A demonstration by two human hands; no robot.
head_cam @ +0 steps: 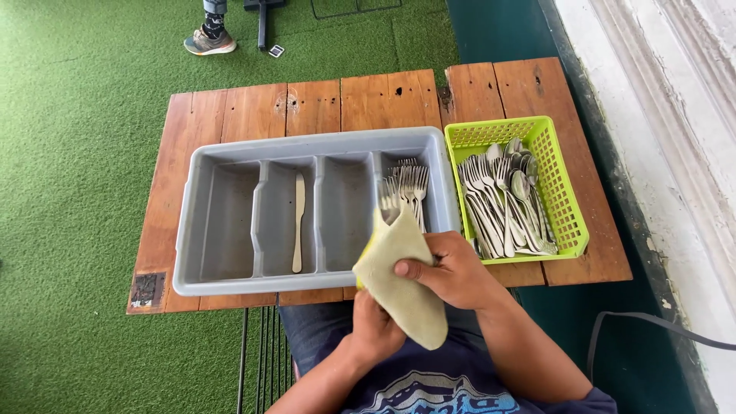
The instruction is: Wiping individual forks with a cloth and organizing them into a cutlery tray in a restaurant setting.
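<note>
My right hand (452, 270) grips a beige cloth (402, 280) wrapped around a fork (388, 201), whose tines stick out above the cloth. My left hand (376, 326) holds the cloth from below, near the fork's hidden handle. Both hands hover over the near edge of a grey cutlery tray (199, 230) with several compartments. A single knife (298, 222) lies in the second compartment from the left. Several forks (410, 184) lie in the rightmost compartment.
A green plastic basket (563, 192) full of spoons and forks (502, 203) stands right of the tray on the wooden table (253, 107). Green turf surrounds the table. Another person's shoe (208, 40) is at the far top left. A white wall runs along the right.
</note>
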